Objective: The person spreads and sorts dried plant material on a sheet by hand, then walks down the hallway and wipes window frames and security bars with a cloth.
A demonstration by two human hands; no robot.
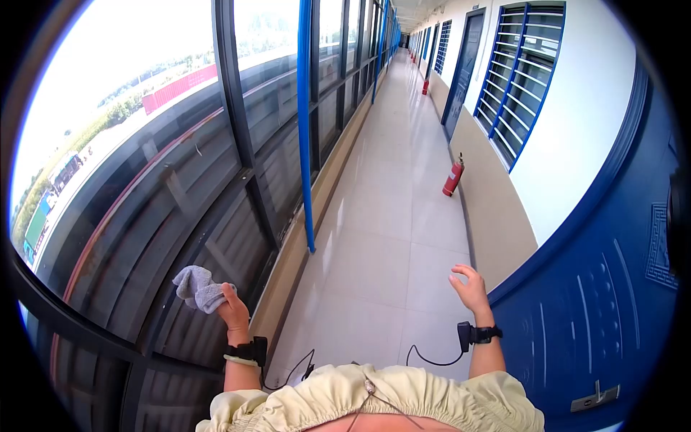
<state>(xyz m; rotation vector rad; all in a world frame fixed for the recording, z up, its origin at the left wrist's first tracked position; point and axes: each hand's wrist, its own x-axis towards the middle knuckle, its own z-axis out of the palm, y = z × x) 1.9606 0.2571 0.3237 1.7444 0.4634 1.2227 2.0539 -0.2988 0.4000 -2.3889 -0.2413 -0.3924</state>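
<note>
A crumpled grey cloth (199, 289) is held in my left hand (232, 311), against or close in front of the dark-framed window (216, 248) on the left. The thumb lies over the cloth and hides part of the grip. My right hand (471, 289) is raised over the tiled floor with its fingers curved and apart, and nothing is in it. Each wrist wears a black strap with a small device and a cable; the left wrist also has a pale bangle.
A long corridor floor (374, 273) runs ahead. A red fire extinguisher (453, 177) stands by the right wall, others farther off. A blue door (576, 324) is close at right, a barred window (520, 79) beyond it. A blue pipe (305, 129) runs down the left side.
</note>
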